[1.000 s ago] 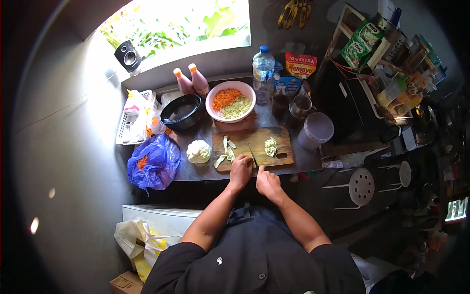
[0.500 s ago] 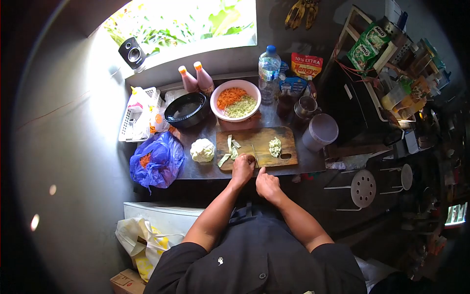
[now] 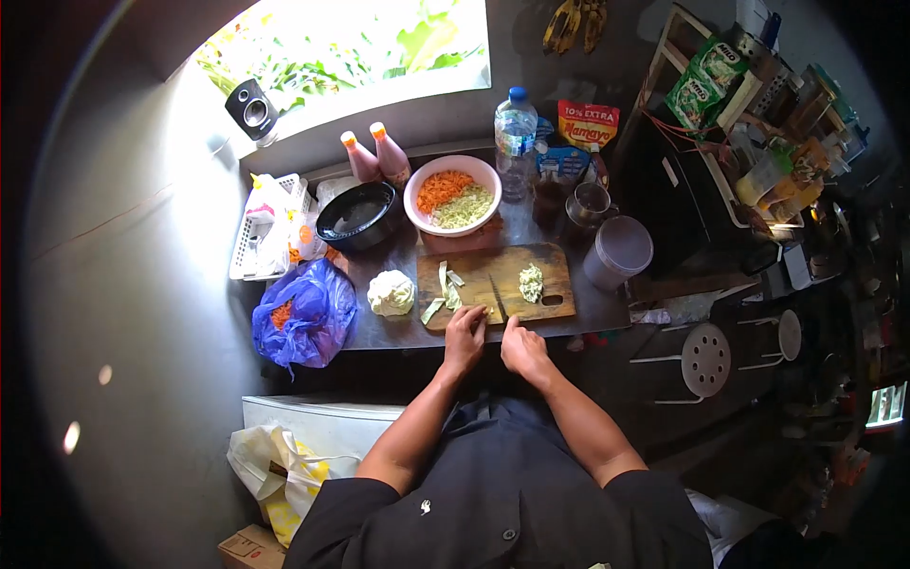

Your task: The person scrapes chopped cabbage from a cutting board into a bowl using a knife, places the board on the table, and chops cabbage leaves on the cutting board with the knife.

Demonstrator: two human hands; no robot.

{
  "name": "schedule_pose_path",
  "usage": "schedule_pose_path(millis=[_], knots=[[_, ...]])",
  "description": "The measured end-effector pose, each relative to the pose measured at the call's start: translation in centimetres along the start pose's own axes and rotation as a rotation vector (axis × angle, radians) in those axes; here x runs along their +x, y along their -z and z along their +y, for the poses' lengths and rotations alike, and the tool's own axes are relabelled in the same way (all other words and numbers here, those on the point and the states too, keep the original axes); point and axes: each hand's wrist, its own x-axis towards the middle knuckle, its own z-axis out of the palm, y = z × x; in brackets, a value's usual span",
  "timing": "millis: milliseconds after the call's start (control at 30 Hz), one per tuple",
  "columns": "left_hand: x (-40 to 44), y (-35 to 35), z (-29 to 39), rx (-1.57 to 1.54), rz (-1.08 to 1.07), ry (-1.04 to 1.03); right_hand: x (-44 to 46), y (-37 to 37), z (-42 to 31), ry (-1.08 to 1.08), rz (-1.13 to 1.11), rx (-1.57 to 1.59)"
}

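A knife (image 3: 498,298) stands with its thin blade over the wooden cutting board (image 3: 517,258), its handle in my right hand (image 3: 524,347). My left hand (image 3: 464,339) is at the board's near edge, left of the blade, fingers bent and pressed together. A small pale bit shows by those fingertips, but what they hold is mostly hidden. Pale green cabbage strips (image 3: 443,292) lie on the left of the board. Finely chopped cabbage (image 3: 531,283) is heaped on its right side, near the handle slot. Left of the board sits a cabbage piece (image 3: 391,293).
Behind the board, a pink bowl (image 3: 411,211) holds shredded carrot and chopped cabbage. A black basin (image 3: 334,230), two sauce bottles (image 3: 375,156) and a water bottle (image 3: 515,142) stand around it. A blue plastic bag (image 3: 327,318) lies left, a lidded tub (image 3: 619,251) right.
My left hand has shifted slightly left and down, and its fingers have straightened a little. The knife blade now shows broader and tilted. The view has moved slightly.
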Motion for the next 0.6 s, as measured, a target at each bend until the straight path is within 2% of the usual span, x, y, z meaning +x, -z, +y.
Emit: schedule_pose_path(millis=[133,167,333,400,467,533,600], knots=[[-1.1,1.1,-0.3,0.028,0.01,-0.094,-1.5,-1.4,-0.2,0.12,0.082,-0.002],[-1.5,1.2,-1.0,-0.043,-0.034,-0.034,-1.6,-1.9,0.0,0.12,0.085,0.009],[-1.7,1.9,-0.1,-0.163,-0.047,0.002,-1.9,-2.8,2.3,0.227,0.105,-0.123],[-1.7,2.6,0.5,-0.024,-0.027,0.024,-1.7,-2.3,3.4,0.202,0.152,-0.206],[-1.2,2.6,-0.2,-0.029,0.056,-0.016,-1.3,-1.3,4.6,0.16,0.179,-0.241],[-0.3,2.9,-0.4,0.123,0.098,0.089,-0.9,-0.3,5.4,0.141,0.186,-0.254],[0.5,2.6,-0.6,0.208,0.139,0.043,-0.4,0.6,5.8,0.074,0.18,-0.235]])
